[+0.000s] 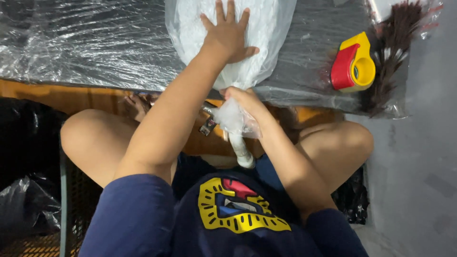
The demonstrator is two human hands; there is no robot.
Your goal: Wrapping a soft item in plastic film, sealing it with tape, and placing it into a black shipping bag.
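Here, a filled white plastic bag (238, 28) lies on the bench (85, 43), its long axis running toward the person. The left hand (228, 35) presses flat, fingers spread, on its bulk; the right hand (243, 100), nearer the body, grips the bunched neck.

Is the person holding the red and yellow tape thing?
No, the tape dispenser lies alone on the table, while the left hand presses the white plastic bag and the right hand grips its neck.
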